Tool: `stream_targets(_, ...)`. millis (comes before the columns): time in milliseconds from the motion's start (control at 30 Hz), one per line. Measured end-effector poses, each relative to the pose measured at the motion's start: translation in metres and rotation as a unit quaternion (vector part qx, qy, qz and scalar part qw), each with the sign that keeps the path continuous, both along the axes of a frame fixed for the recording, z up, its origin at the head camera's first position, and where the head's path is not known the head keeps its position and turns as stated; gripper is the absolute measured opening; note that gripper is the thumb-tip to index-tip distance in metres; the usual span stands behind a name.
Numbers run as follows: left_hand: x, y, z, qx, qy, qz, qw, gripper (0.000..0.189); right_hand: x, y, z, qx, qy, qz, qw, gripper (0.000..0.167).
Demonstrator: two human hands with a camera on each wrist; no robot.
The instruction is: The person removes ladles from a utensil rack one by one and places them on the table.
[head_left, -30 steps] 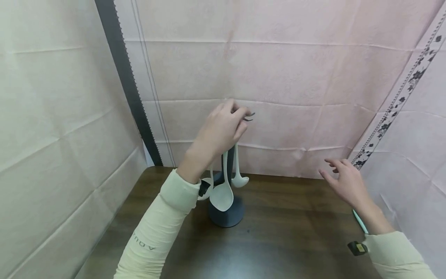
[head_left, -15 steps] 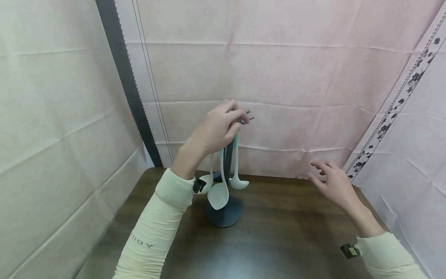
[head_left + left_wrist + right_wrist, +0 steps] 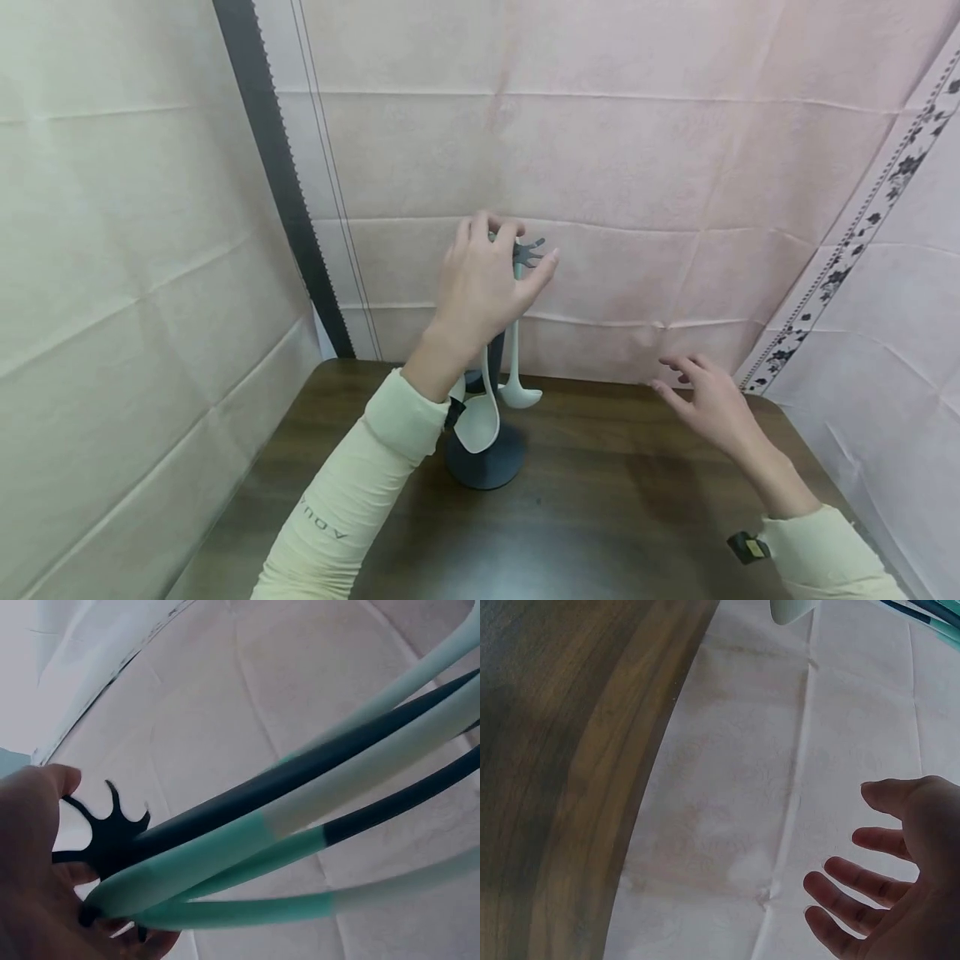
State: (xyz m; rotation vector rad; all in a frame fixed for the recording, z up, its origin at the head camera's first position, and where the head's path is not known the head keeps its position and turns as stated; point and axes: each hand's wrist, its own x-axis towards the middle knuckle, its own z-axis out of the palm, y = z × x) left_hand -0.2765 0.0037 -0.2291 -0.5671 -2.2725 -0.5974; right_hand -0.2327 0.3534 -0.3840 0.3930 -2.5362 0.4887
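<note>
A dark utensil stand (image 3: 486, 467) stands upright on the table, with white-headed utensils hanging round its post. Among them are a spoon (image 3: 477, 427) at the front and a ladle (image 3: 519, 395) on the right. My left hand (image 3: 480, 279) is over the top of the stand, thumb spread wide from the fingers. In the left wrist view, the stand's hooked top (image 3: 112, 836) lies between thumb and fingers, and the fingers reach behind the mint handle (image 3: 187, 859) ends. My right hand (image 3: 708, 404) hovers at the right, fingers loosely bent, holding nothing.
The brown wooden table (image 3: 600, 467) ends at a pale cloth backdrop (image 3: 615, 167) behind the stand. More cloth hangs at left and right. A black camera (image 3: 747, 547) sits by the right sleeve cuff.
My left hand has spread its thumb away from its fingers, leaving the hooked top more exposed. The utensils and stand have swung slightly. My right hand has drifted left.
</note>
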Motion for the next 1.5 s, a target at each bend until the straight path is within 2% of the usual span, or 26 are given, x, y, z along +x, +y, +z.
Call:
stream_targets(233, -0.001, 0.008, -0.005, 0.01, 0.086, 0.06, 0.9945, 0.039, -0.002, -0.002, -0.009, -0.01, 0.015, 0.008, 0.9998, 0.038)
stream_targets(367, 0.002, 0.01, -0.006, 0.016, 0.128, 0.066, 0.9895, 0.027, -0.003, -0.007, -0.012, -0.02, 0.022, 0.024, 0.9993, 0.04)
stream_targets(433, 0.003, 0.01, -0.005, 0.018, 0.127, 0.059, 0.99, 0.023, -0.003, -0.012, -0.011, -0.031, 0.019, 0.038, 0.9986, 0.043)
stream_targets(533, 0.004, 0.006, -0.002, 0.017, 0.095, 0.029, 0.995, 0.018, -0.004, -0.023, -0.005, -0.052, 0.01, 0.064, 0.9965, 0.05)
stream_targets(667, 0.004, -0.005, 0.005, 0.001, 0.029, -0.029, 0.9992, 0.021, -0.005, -0.04, 0.005, -0.071, 0.004, 0.089, 0.9934, 0.057)
stream_targets(800, -0.001, -0.019, 0.009, -0.026, -0.017, -0.086, 0.9958, 0.033, -0.006, -0.056, 0.014, -0.087, -0.001, 0.108, 0.9903, 0.059)
stream_targets(900, -0.006, -0.029, 0.011, -0.039, -0.036, -0.13, 0.9901, 0.037, -0.007, -0.069, 0.022, -0.093, -0.002, 0.122, 0.9881, 0.06)
stream_targets(1100, -0.014, -0.04, 0.01, -0.036, -0.043, -0.178, 0.9824, 0.042, -0.006, -0.097, 0.046, -0.101, 0.009, 0.158, 0.9822, 0.061)
stream_targets(1333, -0.028, -0.046, 0.001, -0.001, -0.011, -0.219, 0.9757, 0.045, -0.003, -0.124, 0.069, -0.112, 0.052, 0.17, 0.9777, 0.061)
stream_targets(1500, -0.03, -0.047, -0.004, 0.013, 0.006, -0.23, 0.973, 0.046, -0.005, -0.137, 0.081, -0.128, 0.067, 0.168, 0.9751, 0.061)
